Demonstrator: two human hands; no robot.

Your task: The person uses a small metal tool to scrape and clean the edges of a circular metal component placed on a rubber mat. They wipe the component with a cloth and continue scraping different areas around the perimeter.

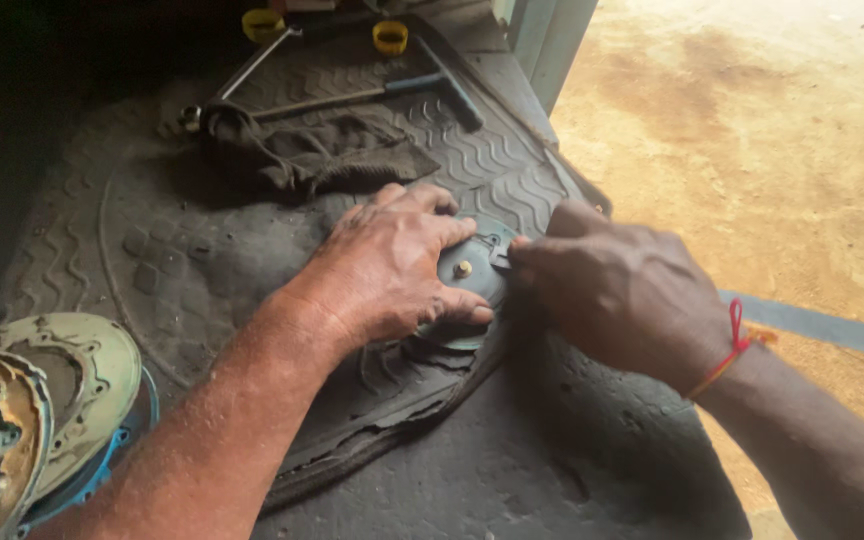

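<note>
Repair workshop, likely for machines or vehicles, open to yard. Worn black rubber mat (202,250) as work surface; hammer (422,85) and long metal wrench (242,75) at 12 o'clock; greasy rag (322,150) beside them; stained metal discs (52,400) at 8 o'clock; bare dirt floor (752,120) at 2 o'clock.

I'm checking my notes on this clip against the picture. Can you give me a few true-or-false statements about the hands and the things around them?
1. The left hand presses on a round disc. True.
2. The disc lies on bare sand. False: it lies on a dark rubber mat.
3. The right hand touches the disc's edge with its fingertips. True.
4. A hammer lies on the mat beyond the hands. True.
5. The red thread is on the left wrist. False: it is on the right wrist.
6. The dark cloth covers the disc. False: it lies apart, behind the left hand.
</note>
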